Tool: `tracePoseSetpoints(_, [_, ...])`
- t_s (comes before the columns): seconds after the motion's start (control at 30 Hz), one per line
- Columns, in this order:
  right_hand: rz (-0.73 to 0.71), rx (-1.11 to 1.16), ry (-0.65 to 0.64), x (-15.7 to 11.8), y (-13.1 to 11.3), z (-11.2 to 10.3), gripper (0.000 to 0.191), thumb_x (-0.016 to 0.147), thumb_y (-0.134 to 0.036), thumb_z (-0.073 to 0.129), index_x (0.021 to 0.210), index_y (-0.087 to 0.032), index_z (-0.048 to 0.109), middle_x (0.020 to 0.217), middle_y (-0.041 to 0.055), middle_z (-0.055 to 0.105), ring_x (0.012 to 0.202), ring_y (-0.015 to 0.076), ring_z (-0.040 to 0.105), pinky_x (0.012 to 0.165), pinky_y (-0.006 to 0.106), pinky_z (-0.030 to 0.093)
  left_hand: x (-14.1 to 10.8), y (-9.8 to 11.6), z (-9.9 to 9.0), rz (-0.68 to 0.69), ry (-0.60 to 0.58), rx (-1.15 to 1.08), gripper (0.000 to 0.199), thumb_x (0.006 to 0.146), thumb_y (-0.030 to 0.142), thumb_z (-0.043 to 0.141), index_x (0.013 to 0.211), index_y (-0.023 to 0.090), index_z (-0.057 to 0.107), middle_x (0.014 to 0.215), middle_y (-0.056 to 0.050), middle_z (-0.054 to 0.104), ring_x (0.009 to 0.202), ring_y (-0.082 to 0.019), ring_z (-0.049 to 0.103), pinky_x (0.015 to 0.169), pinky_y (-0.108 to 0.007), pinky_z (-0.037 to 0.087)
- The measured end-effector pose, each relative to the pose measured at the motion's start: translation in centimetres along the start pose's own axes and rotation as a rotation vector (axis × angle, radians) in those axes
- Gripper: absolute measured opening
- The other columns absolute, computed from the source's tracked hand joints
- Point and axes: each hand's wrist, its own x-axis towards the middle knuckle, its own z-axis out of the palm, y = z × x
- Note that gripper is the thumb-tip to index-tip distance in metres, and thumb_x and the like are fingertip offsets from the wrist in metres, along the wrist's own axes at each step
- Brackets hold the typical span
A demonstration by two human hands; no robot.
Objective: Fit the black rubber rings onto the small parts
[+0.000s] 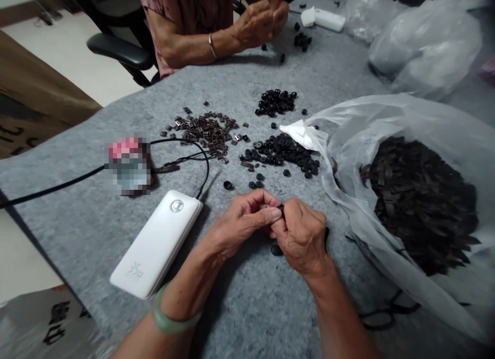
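Note:
My left hand (243, 225) and my right hand (301, 236) meet above the grey felt mat (81, 194), pinching a small black plastic part (281, 210) between their fingertips. Its shape is mostly hidden by my fingers. A black piece (277, 249) shows below my hands, and another (327, 237) shows beyond my right hand's edge. Just ahead lie a loose heap of black plastic rings (280, 153) and a smaller heap of them (275, 102). Left of these is a pile of small dark brown clips (204, 132). A green bangle (174, 312) circles my left wrist.
A white power bank (157, 243) lies by my left hand, its black cable (58, 183) running left. A clear plastic bag (419, 204) of dark brown strips sits to the right. Across the mat, a co-worker's hands (261, 23) work near more black rings (302, 40).

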Motion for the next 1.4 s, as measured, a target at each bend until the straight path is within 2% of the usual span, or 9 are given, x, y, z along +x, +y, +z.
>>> tracePoseSetpoints(0.1, [-0.008,0.007,0.030,0.0,0.0,-0.2,0.038,0.104,-0.030,0.043,0.069,-0.015,0.047,0.060,0.0013,0.045,0.061,0.0082,0.036,0.061,0.027,0.025,0.0,-0.3,0.2,-0.010,-0.042,-0.047,0.039,0.076,0.040,0.085,0.094,0.013,0.062,0.072,0.000,0.064,0.061,-0.009,0.059,0.060,-0.022,0.051])
tracePoseSetpoints(0.33, [-0.006,0.001,0.046,-0.2,-0.4,-0.4,0.044,0.106,-0.037,0.037,0.068,-0.016,0.045,0.060,0.0030,0.043,0.063,0.0105,0.035,0.061,0.030,0.023,0.3,-1.1,0.7,-0.030,-0.088,-0.189,0.044,0.072,0.042,0.089,0.088,0.013,0.060,0.061,0.004,0.057,0.053,-0.004,0.049,0.052,-0.016,0.041])
tracePoseSetpoints(0.5, [0.014,0.031,0.052,-0.2,-0.2,0.0,0.040,0.105,-0.033,0.039,0.069,-0.016,0.047,0.060,0.0023,0.044,0.062,0.0099,0.035,0.061,0.029,0.024,0.5,-1.4,0.7,-0.012,-0.042,-0.198,0.043,0.073,0.044,0.088,0.086,0.014,0.060,0.059,0.005,0.054,0.051,-0.004,0.046,0.051,-0.015,0.039])
tracePoseSetpoints(0.77, [0.044,-0.003,0.004,-0.2,0.4,0.3,0.027,0.100,-0.021,0.047,0.073,-0.014,0.047,0.068,0.0019,0.049,0.068,0.0086,0.041,0.065,0.025,0.029,0.6,-1.5,0.6,0.035,0.054,-0.183,0.036,0.077,0.040,0.085,0.092,0.013,0.068,0.069,0.000,0.064,0.060,-0.006,0.057,0.060,-0.019,0.047])
tracePoseSetpoints(0.93, [0.047,0.003,-0.018,-0.3,0.4,0.2,0.024,0.099,-0.021,0.048,0.076,-0.015,0.047,0.071,0.0018,0.049,0.069,0.0085,0.041,0.064,0.024,0.030,0.7,-1.3,0.6,0.029,0.158,-0.166,0.032,0.071,0.036,0.089,0.084,0.012,0.070,0.068,0.001,0.063,0.060,-0.005,0.055,0.060,-0.017,0.043])
tracePoseSetpoints(1.1, [0.064,0.067,-0.040,-0.2,0.1,0.0,0.027,0.101,-0.023,0.045,0.077,-0.014,0.049,0.073,0.0022,0.052,0.068,0.0075,0.042,0.064,0.024,0.030,0.9,-1.5,0.7,0.041,0.098,-0.169,0.034,0.075,0.040,0.085,0.080,0.013,0.064,0.064,0.001,0.061,0.057,-0.006,0.054,0.059,-0.019,0.045])
tracePoseSetpoints(1.17, [0.135,0.159,-0.069,0.0,0.0,-0.2,0.026,0.102,-0.025,0.046,0.080,-0.012,0.053,0.075,0.0014,0.055,0.067,0.0056,0.045,0.064,0.022,0.031,0.8,-1.5,0.7,0.082,0.105,-0.150,0.033,0.079,0.042,0.081,0.086,0.014,0.065,0.069,0.001,0.061,0.059,-0.007,0.055,0.059,-0.020,0.046])
tracePoseSetpoints(1.23, [0.271,0.335,-0.148,0.1,0.3,-0.6,0.026,0.103,-0.028,0.048,0.084,-0.012,0.056,0.075,0.0001,0.056,0.068,0.0034,0.048,0.063,0.018,0.032,0.6,-1.4,0.7,0.157,0.141,-0.082,0.028,0.083,0.039,0.078,0.095,0.015,0.070,0.076,0.000,0.061,0.065,-0.007,0.055,0.060,-0.020,0.046])
tracePoseSetpoints(1.4, [0.615,0.976,-0.447,-0.3,1.4,-0.9,0.046,0.099,-0.053,0.051,0.081,-0.012,0.054,0.063,-0.0030,0.041,0.057,0.0003,0.037,0.053,0.014,0.029,0.0,-0.6,0.2,0.329,0.107,0.240,0.022,0.085,0.030,0.075,0.105,0.022,0.079,0.093,-0.004,0.064,0.085,-0.011,0.056,0.075,-0.022,0.047])
